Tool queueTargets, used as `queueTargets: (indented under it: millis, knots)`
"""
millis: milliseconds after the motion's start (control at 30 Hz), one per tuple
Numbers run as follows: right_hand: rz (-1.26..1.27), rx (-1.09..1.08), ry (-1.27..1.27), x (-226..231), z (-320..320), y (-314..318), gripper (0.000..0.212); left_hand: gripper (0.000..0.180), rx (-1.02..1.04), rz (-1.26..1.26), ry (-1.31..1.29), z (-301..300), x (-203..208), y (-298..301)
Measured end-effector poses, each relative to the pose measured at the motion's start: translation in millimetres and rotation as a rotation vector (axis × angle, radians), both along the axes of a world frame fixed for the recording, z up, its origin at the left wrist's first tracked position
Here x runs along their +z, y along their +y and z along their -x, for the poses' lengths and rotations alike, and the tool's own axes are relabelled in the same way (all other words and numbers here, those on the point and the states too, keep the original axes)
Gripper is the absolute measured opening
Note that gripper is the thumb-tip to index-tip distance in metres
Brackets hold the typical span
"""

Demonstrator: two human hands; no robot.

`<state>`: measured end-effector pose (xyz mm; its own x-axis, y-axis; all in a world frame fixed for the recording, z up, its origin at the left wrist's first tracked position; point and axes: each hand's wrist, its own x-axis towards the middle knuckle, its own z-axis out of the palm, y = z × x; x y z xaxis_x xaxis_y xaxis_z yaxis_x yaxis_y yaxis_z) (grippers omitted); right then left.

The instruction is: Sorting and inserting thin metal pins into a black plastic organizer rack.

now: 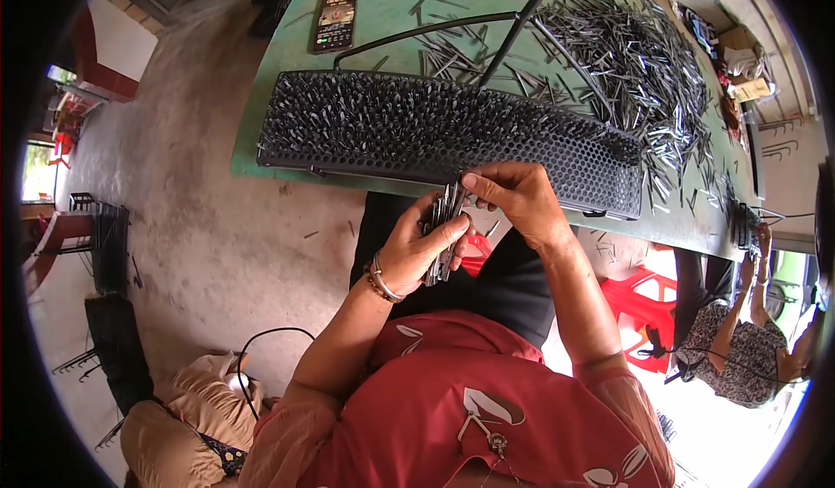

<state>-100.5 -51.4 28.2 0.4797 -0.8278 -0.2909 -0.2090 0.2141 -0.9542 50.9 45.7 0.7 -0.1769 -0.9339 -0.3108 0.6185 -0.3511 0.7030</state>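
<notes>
My left hand (409, 251) is closed round a bundle of thin dark metal strips (443, 214), held roughly upright with its thumb across them. At the top of that bundle, my right hand (522, 203) has thumb and forefinger pinched on the end of a strip. Both hands are just in front of a long black perforated rack (600, 179). Many similar strips (374, 118) stand on end in its holes across the left and middle; bare holes show toward its right end. A bent black metal rod frame (426, 29) rises behind the rack.
A large heap of loose strips (639, 62) covers the right of the green table (396, 1). A phone (335, 23) lies at the back left. Another person (739, 349) works at the right edge, near a red plastic stool (639, 310).
</notes>
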Motion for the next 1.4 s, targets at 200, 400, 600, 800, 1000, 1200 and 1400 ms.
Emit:
queueTargets:
  millis: [200, 400, 600, 800, 1000, 1200, 1400]
  knots:
    - [0.002, -0.211, -0.206, 7, -5, -12, 0.022, 0.028, 0.030, -0.075, 0.125, -2, -8, 3]
    - [0.725, -0.208, 0.088, -5, -19, -27, 0.015, 0.028, 0.001, -0.103, 0.114, 2, -5, 2]
    - [0.817, -0.208, 0.123, -9, -24, -28, 0.013, 0.029, 0.002, -0.096, 0.097, -1, -8, 3]
    - [0.843, -0.205, 0.146, -9, -23, -26, 0.013, 0.031, -0.003, -0.109, 0.101, -1, -7, 2]
    - [1.012, -0.155, 0.147, -24, -24, -26, 0.014, 0.036, -0.032, -0.105, 0.071, -2, -1, 2]
    - [1.120, -0.092, 0.315, -12, -25, -23, 0.018, 0.037, -0.083, -0.051, 0.048, -2, -1, 2]
    - [0.598, 0.110, 0.147, 9, -11, -12, 0.020, 0.036, -0.062, -0.006, 0.051, -5, 3, 3]
